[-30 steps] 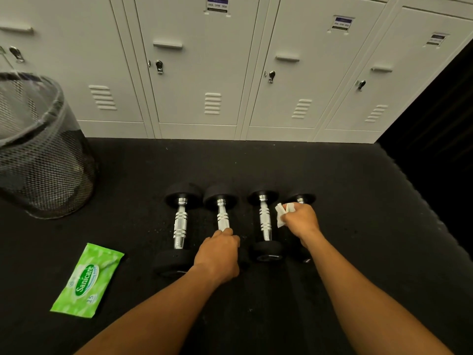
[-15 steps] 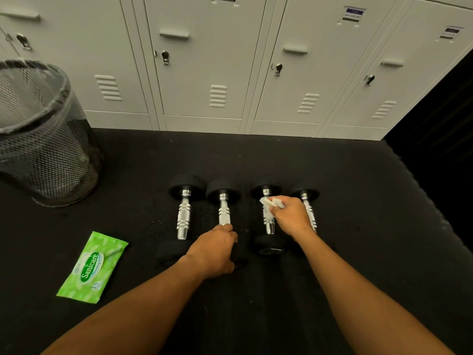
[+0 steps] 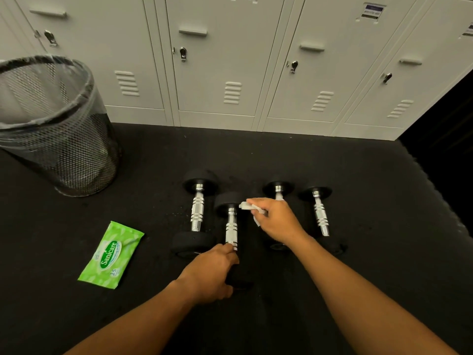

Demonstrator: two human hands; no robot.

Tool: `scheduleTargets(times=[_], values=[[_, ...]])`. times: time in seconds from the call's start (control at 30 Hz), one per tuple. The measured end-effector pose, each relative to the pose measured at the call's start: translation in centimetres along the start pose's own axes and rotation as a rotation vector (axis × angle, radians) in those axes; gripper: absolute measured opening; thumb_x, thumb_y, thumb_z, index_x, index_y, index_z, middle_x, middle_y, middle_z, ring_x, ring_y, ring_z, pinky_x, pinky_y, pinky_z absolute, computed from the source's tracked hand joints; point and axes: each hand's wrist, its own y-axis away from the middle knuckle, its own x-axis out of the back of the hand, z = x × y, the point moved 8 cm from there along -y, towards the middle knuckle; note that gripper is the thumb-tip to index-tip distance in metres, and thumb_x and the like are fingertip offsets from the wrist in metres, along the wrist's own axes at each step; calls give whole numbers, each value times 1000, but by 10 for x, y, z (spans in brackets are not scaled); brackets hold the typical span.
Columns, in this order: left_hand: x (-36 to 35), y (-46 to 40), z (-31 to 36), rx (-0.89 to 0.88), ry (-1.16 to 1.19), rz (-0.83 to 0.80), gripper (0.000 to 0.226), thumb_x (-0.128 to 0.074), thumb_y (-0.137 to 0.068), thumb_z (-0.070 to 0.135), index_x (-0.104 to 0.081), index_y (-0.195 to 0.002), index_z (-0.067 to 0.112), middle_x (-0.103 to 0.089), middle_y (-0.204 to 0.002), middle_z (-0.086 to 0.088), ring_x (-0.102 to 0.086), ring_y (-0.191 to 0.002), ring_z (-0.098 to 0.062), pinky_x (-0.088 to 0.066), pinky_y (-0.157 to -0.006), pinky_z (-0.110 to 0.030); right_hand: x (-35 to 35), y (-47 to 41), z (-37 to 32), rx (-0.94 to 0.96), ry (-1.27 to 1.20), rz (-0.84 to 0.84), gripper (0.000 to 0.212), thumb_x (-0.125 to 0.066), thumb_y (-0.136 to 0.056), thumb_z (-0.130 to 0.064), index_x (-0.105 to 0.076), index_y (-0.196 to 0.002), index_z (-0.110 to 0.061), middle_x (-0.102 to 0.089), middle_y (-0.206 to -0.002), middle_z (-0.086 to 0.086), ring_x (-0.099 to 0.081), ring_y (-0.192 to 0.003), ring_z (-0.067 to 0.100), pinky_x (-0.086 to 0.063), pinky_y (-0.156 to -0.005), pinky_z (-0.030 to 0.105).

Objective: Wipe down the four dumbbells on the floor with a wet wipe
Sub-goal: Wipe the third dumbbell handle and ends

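Several black dumbbells with chrome handles lie side by side on the dark floor. My left hand (image 3: 212, 272) grips the near end of the second dumbbell (image 3: 231, 226), which sits closer to me than the others. My right hand (image 3: 277, 220) pinches a crumpled white wet wipe (image 3: 249, 206) just right of that dumbbell's far head, above the third dumbbell (image 3: 278, 188), whose handle it mostly hides. The leftmost dumbbell (image 3: 197, 213) and the rightmost dumbbell (image 3: 320, 213) lie untouched.
A green pack of wipes (image 3: 111, 254) lies on the floor to the left. A black mesh waste bin (image 3: 51, 129) stands at the far left. Grey lockers (image 3: 217, 60) line the back. The floor mat ends at a dark edge on the right.
My right hand moved left with the wipe, from the rightmost dumbbell over the third toward the second. My left hand pulled the second dumbbell nearer to me.
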Motion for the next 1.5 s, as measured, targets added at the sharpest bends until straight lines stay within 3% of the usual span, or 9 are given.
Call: scheduleTargets(times=[0.13, 0.4, 0.5, 0.6, 0.87, 1.2, 1.27, 1.37, 1.5], values=[[1, 9, -4, 2, -19, -2, 52, -73, -84, 36, -58, -132, 24, -47, -133, 5, -47, -122, -14, -48, -100, -34, -45, -1, -28, 295, 276, -160, 41, -55, -94, -10, -62, -133, -16, -60, -140, 1, -52, -132, 15, -36, -112, 24], [15, 12, -4, -28, -12, 39, 51, -62, -91, 47, -55, -138, 30, -51, -136, 7, -46, -125, -14, -44, -105, -38, -105, -9, -31, 420, 622, -487, 46, -53, -93, -9, -55, -139, -7, -51, -147, 10, -38, -143, 27, -29, -117, 34], [35, 10, -20, 12, -138, 187, 50, -53, -93, 43, -49, -142, 33, -48, -140, 9, -42, -130, -14, -33, -111, -38, -103, -6, -23, 398, 665, -502, 41, -56, -94, -19, -58, -134, -9, -54, -143, 8, -40, -139, 24, -37, -112, 38], [40, 7, -41, 92, -265, 158, 49, -50, -96, 41, -47, -144, 31, -46, -144, 10, -39, -134, -14, -27, -112, -41, -101, 7, -15, 420, 692, -536, 49, -50, -96, -16, -49, -144, -10, -39, -157, 5, -23, -149, 21, -24, -121, 36], [50, 7, -55, 148, -402, 102, 46, -53, -92, 35, -51, -138, 33, -47, -130, 8, -46, -123, -18, -33, -97, -41, -98, 32, -2, 541, 647, -600, 51, -46, -93, -6, -50, -143, -8, -41, -155, 5, -19, -151, 19, 6, -119, 24], [65, 19, -67, 303, -367, 74, 49, -50, -89, 45, -52, -135, 28, -46, -137, 3, -43, -129, -19, -33, -101, -43, -93, 39, 10, 540, 604, -574, 53, -45, -97, -7, -41, -150, -13, -29, -162, 2, -8, -153, 13, 13, -115, 20], [65, 19, -56, 245, -362, 122, 46, -48, -89, 46, -55, -130, 28, -47, -133, 2, -44, -126, -20, -33, -100, -43, -93, 39, 11, 527, 610, -550, 55, -44, -98, -9, -38, -152, -15, -25, -163, 1, -6, -153, 12, 13, -114, 20], [44, 16, -6, -93, -217, 190, 41, -50, -88, 45, -60, -124, 29, -56, -125, 3, -53, -115, -20, -38, -93, -39, -93, 38, 12, 499, 609, -523, 59, -44, -97, -14, -32, -154, -18, -19, -165, -1, -5, -153, 12, 12, -115, 20], [-6, 10, 42, -278, -197, 48, 53, -53, -95, 47, -51, -142, 24, -52, -137, 0, -47, -124, -21, -38, -100, -40, -97, 36, 11, 459, 629, -593, 58, -48, -100, -23, -31, -155, -17, -18, -165, -2, -4, -152, 10, -2, -125, 33]])
